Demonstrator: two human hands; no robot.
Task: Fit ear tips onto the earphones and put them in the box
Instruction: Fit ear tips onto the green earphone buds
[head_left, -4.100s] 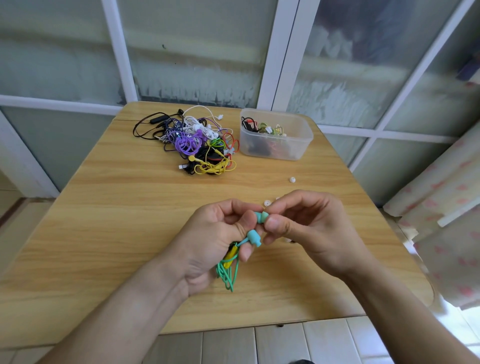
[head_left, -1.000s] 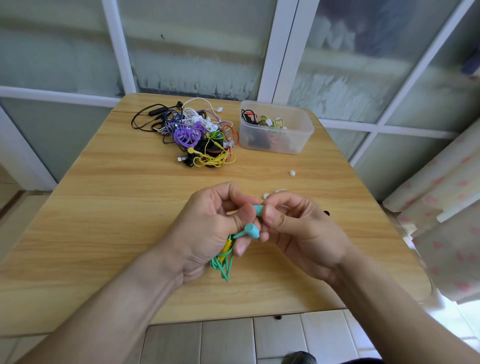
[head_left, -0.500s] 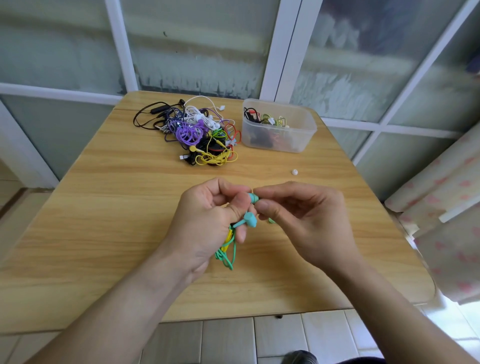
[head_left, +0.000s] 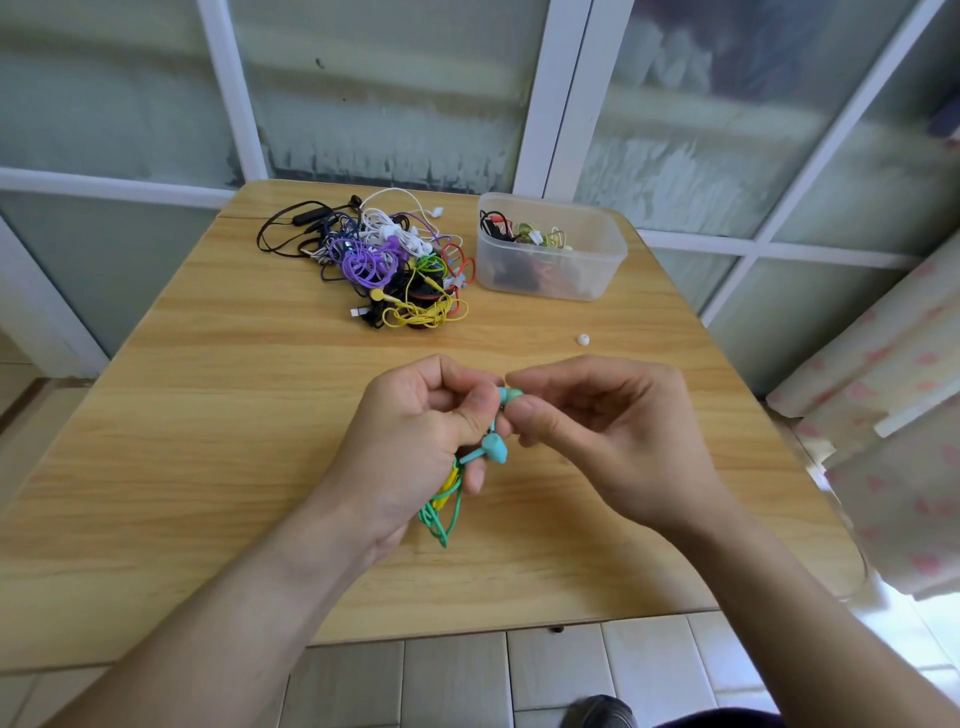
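Both my left hand and right hand pinched the teal earbud; a slack pinch could drop its ear tip.

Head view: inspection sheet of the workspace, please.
Surface: wooden table.
Job's things: teal earphones held over the table; clear plastic box at far right, earphones already inside; loose white ear tip near it.
Clutter: tangled earphone pile at far centre.
Grippers: left hand grips the coiled teal cable; right hand pinches the upper earbud.
Cables: teal loops hang below the left hand.
Surroundings: frosted windows, patterned curtain, tiled floor.
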